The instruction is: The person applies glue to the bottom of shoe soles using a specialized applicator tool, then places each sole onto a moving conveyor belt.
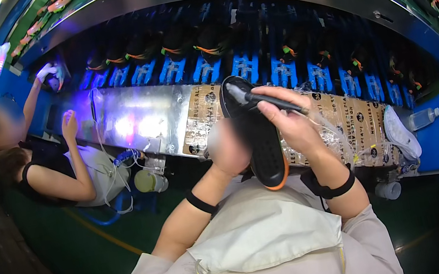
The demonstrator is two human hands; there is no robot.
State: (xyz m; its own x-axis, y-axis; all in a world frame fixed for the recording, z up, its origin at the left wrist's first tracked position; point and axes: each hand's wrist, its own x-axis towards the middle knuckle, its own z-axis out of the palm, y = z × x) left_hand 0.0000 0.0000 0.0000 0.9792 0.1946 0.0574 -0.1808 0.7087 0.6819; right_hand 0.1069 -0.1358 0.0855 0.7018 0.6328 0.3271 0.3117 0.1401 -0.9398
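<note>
Brushing seems the step: the right hand [290, 118] pinches a brush [273, 101] against the black sole [266, 152], before the chest; the left hand [227, 148], blurred beside it, I can't read. Further strokes call for steadiness.

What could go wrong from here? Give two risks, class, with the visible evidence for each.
The brush works close to the edge of the shoe sole, so it might slip over the rim.
Only the left fingers seem to steady the sole, so a loose grip could let it twist.
</note>
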